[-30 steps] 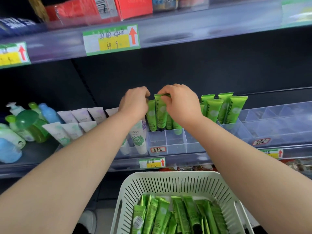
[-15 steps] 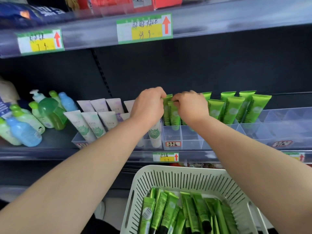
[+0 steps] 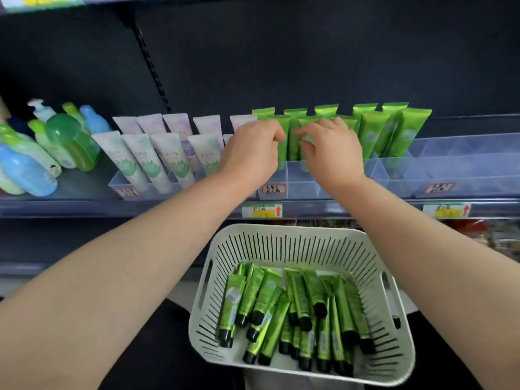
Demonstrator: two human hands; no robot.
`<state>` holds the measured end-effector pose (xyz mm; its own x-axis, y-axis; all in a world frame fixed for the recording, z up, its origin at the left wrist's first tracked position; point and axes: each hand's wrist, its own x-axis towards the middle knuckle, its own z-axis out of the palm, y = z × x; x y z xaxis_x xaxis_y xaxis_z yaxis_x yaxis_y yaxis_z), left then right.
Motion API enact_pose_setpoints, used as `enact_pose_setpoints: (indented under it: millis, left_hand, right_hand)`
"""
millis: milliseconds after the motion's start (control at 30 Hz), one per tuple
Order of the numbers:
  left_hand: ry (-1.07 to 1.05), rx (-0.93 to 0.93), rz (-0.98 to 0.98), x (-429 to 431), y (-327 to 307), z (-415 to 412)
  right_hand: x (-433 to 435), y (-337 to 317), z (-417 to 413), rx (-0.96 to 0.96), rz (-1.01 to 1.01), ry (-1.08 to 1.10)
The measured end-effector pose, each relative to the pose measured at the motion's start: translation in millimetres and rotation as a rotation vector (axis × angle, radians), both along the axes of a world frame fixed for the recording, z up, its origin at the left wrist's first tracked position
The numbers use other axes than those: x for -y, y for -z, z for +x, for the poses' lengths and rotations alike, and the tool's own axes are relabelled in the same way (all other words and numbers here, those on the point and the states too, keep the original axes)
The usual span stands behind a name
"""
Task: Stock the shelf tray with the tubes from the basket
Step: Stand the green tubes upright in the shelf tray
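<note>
A clear divided shelf tray point(image 3: 302, 184) holds several upright green tubes point(image 3: 374, 133). My left hand point(image 3: 253, 153) and my right hand point(image 3: 332, 150) are both at the tray's middle compartments, fingers curled on green tubes point(image 3: 292, 139) standing between them. Which tube each hand pinches is partly hidden by the fingers. Below, a white slotted basket point(image 3: 281, 246) holds several green tubes with black caps point(image 3: 298, 308) lying flat.
Pale lilac tubes point(image 3: 157, 159) stand in a tray to the left, and green and blue bottles point(image 3: 42, 147) lie further left. An unfilled clear tray point(image 3: 464, 170) stands at the right. Price labels point(image 3: 261, 211) run along the shelf edge.
The view has tilted down, showing more of the basket. Both hands stay at the same green tubes, pushed lower into the tray compartments.
</note>
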<state>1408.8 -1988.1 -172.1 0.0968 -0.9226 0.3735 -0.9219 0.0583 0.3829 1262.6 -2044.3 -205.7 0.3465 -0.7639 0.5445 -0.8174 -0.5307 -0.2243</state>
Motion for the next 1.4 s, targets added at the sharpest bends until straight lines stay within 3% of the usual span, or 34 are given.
enact_pose_setpoints:
  millis: [333, 500, 600, 767, 1000, 1133, 1400]
  left_hand:
    - [0.078, 0.005, 0.187, -42, 88, -21]
    - [0.094, 0.088, 0.463, -57, 153, -25]
    - [0.097, 0.111, 0.626, -68, 186, -21]
    - [0.056, 0.063, 0.741, -79, 221, -7]
    - [0.046, 0.013, 0.729, -78, 240, 4]
    - [0.02, -0.012, 0.718, -75, 245, 7]
    - [-0.008, -0.003, 0.791, -68, 257, 11]
  right_hand:
    - [-72, 100, -43, -0.06, 0.212, -0.014]
    - [-95, 165, -59, -0.311, 0.779, 0.017]
    - [-101, 192, -62, -0.374, 0.914, 0.046]
    - [-103, 218, -43, -0.427, 0.964, 0.043]
    - [-97, 242, -5, -0.537, 1.102, 0.092]
    - [-95, 248, 8, -0.636, 1.068, 0.131]
    - [-87, 242, -6, -0.398, 1.146, 0.062]
